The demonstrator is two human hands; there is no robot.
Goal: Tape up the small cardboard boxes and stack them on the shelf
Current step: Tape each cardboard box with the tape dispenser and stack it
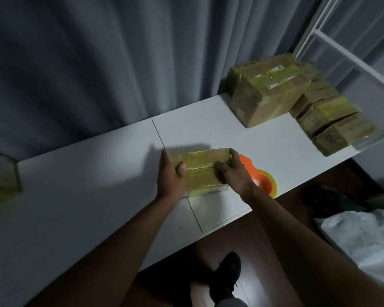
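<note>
Hands [171, 176] around taped box [201, 171]

Looks like a room at home, probably a bedroom: long grey curtains [98, 63], wood floor [242, 240], plain white table [75, 207], white metal shelf frame [341, 47] in the corner.

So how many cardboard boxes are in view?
At least 5: one box held by both hands, one large box far right, at least three in the row beside it; more may be hidden.
</note>
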